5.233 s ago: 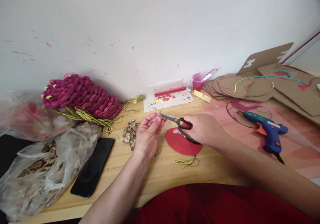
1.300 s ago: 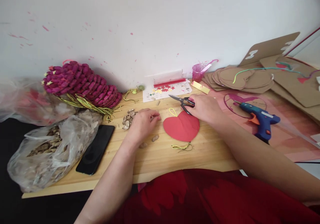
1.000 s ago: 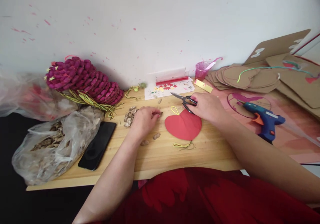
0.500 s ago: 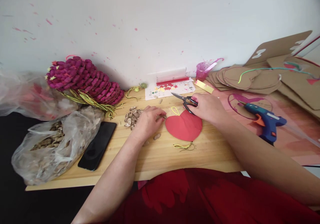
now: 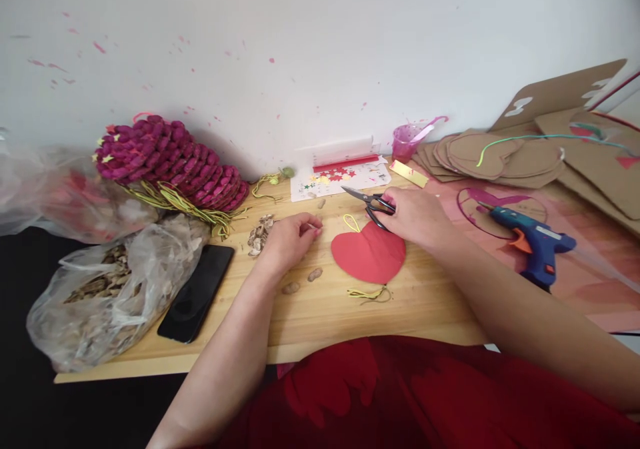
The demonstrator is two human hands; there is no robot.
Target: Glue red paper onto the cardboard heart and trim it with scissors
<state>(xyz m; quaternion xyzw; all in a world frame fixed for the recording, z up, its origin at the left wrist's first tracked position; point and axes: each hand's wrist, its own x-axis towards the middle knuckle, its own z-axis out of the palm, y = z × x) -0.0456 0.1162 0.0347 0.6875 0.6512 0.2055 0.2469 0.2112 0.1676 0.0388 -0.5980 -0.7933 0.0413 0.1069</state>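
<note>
My left hand (image 5: pixel 287 241) hovers by a small pile of peanut shells (image 5: pixel 259 237), partly covering it. Its thumb and fingertips are drawn together; whatever they hold, if anything, does not show. Two more shells (image 5: pixel 315 275) lie just below that hand. My right hand (image 5: pixel 415 214) grips black-handled scissors (image 5: pixel 374 206), blades pointing left toward the back. Under the scissors' handles lies a red heart (image 5: pixel 367 257) with a yellow loop (image 5: pixel 351 222) at its top and a yellow string tassel (image 5: pixel 369 294) below.
At left are a bag of shells (image 5: pixel 107 302), a black phone (image 5: pixel 196 293) and a stack of magenta shell-covered pieces (image 5: pixel 175 155). A sheet with stars (image 5: pixel 305 189) and a pink cup (image 5: pixel 403 145) stand behind. A blue glue gun (image 5: pixel 540 242) and cardboard shapes (image 5: pixel 500 159) lie right.
My left hand has shifted slightly left, away from the red heart and over the shell pile, uncovering a second loose shell below it. My right hand holds the scissors in the same place.
</note>
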